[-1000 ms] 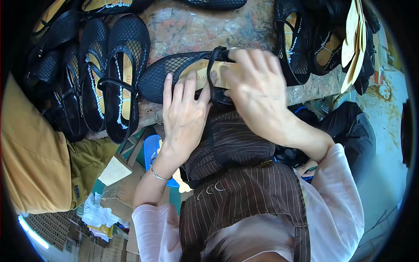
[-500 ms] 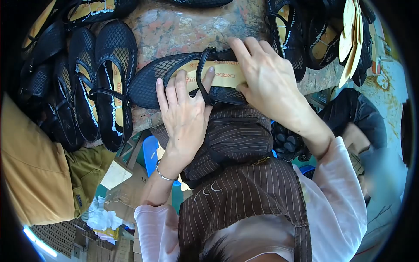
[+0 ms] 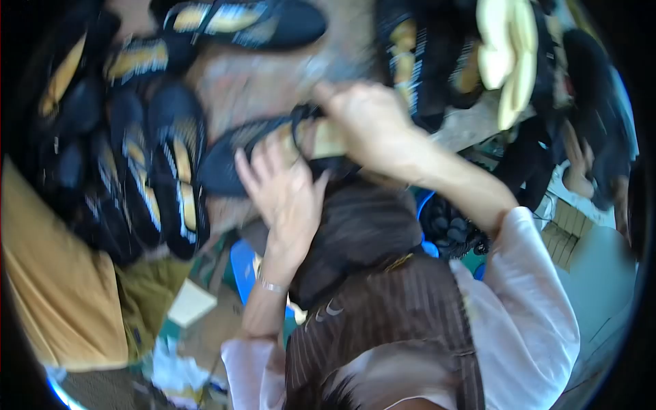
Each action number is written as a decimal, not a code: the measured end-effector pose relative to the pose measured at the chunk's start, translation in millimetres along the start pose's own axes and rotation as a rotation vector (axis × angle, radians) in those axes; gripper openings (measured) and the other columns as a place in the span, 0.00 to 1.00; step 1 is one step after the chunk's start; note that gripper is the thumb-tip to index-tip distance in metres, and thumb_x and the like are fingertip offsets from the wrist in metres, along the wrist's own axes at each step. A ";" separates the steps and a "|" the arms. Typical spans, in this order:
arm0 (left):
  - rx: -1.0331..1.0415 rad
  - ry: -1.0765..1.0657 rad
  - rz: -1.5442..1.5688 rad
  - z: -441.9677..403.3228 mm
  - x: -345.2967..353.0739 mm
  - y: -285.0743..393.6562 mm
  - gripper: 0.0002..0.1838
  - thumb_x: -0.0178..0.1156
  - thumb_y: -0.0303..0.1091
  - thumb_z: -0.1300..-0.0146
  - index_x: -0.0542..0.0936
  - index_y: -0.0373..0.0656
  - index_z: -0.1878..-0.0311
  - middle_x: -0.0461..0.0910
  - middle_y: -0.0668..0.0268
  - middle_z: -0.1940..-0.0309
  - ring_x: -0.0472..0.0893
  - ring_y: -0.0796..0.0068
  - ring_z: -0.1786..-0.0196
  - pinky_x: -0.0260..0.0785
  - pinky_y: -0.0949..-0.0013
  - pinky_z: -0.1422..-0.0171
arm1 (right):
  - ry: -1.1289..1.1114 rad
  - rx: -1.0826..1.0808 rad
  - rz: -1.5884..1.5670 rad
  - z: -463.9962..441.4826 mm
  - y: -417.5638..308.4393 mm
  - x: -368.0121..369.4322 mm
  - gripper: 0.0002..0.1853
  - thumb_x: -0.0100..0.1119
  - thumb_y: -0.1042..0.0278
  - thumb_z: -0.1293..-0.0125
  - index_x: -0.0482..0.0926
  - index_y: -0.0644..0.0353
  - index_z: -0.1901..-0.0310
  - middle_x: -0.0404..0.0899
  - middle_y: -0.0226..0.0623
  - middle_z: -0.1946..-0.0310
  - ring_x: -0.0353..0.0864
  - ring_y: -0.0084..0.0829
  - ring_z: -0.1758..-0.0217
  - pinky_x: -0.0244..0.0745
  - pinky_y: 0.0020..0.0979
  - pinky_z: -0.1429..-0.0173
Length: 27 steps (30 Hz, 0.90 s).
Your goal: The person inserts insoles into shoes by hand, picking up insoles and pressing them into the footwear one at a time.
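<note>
Take the middle of your work as the clock centre, with 12 pointing away from you. The bench [image 3: 253,75] carries the work; its bare patch from 11 to 1 o'clock is your open room. The bench's near edge shows at 8 and 3 o'clock; your apron [image 3: 389,294] hides the stretch between. Observe the limits: a row of shoes [image 3: 176,113] at 9, a crosswise shoe [image 3: 294,27] at 12, further shoes [image 3: 403,61] between 1 and 2, pale yellow pieces [image 3: 495,48] past 2.

The work shoe [image 3: 229,167] lies crosswise at the centre, toe to 9, heel to 3. Its toe is just beside the row; blur hides whether they touch. Your left hand [image 3: 288,188] lies with fingers spread across the toe side of the opening. Your right hand [image 3: 372,126] covers the heel end; you cannot tell from the blur whether it grips. A strap [image 3: 298,130] crosses between your hands; the insole [image 3: 328,140] shows beside it.

The step in hand appears to be handwork inside the heel half. The next move probably calls for a steady left hand and clearance toward 12, away from the row.
</note>
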<state>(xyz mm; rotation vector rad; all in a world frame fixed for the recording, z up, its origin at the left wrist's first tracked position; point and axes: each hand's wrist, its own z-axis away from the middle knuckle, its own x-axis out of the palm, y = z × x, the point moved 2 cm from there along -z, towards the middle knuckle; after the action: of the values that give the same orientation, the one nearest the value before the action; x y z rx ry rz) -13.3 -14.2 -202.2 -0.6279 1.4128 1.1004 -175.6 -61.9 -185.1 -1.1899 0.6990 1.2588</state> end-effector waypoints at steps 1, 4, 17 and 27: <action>-0.002 -0.006 -0.007 0.1 -1.0 -0.8 0.40 0.78 0.48 0.51 0.79 0.36 0.36 0.70 0.49 0.34 0.66 0.49 0.29 0.44 0.38 0.17 | -0.030 -0.015 -0.041 -1.8 -0.7 2.8 0.22 0.72 0.74 0.56 0.78 0.62 0.55 0.88 0.48 0.63 0.90 0.45 0.54 0.86 0.43 0.56; 0.041 0.039 0.027 -3.9 -19.9 6.6 0.44 0.78 0.49 0.50 0.76 0.31 0.34 0.71 0.49 0.36 0.66 0.49 0.28 0.44 0.37 0.17 | 0.071 -0.076 -0.051 12.2 -1.9 0.2 0.25 0.67 0.76 0.53 0.75 0.64 0.49 0.83 0.50 0.59 0.85 0.51 0.52 0.82 0.45 0.52; 0.170 0.243 0.409 -40.2 -7.9 78.6 0.24 0.79 0.45 0.49 0.76 0.38 0.80 0.75 0.54 0.83 0.76 0.50 0.74 0.64 0.55 0.57 | 0.686 0.204 0.111 86.3 267.7 -155.3 0.35 0.54 0.91 0.52 0.80 0.60 0.38 0.81 0.51 0.39 0.79 0.46 0.32 0.72 0.42 0.29; 0.579 -0.132 0.058 -19.9 -93.7 -4.7 0.11 0.73 0.33 0.56 0.83 0.43 0.69 0.79 0.66 0.69 0.79 0.62 0.59 0.68 0.59 0.48 | 0.474 0.044 0.071 73.1 317.8 -187.1 0.28 0.69 0.85 0.55 0.75 0.66 0.48 0.78 0.43 0.51 0.78 0.41 0.40 0.69 0.33 0.32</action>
<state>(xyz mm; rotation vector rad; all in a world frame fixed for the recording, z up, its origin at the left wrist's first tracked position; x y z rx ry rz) -1.7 -54.6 -116.1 -0.0972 1.5451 0.7065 -536.1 -92.0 -82.7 -1.4539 1.1165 1.0165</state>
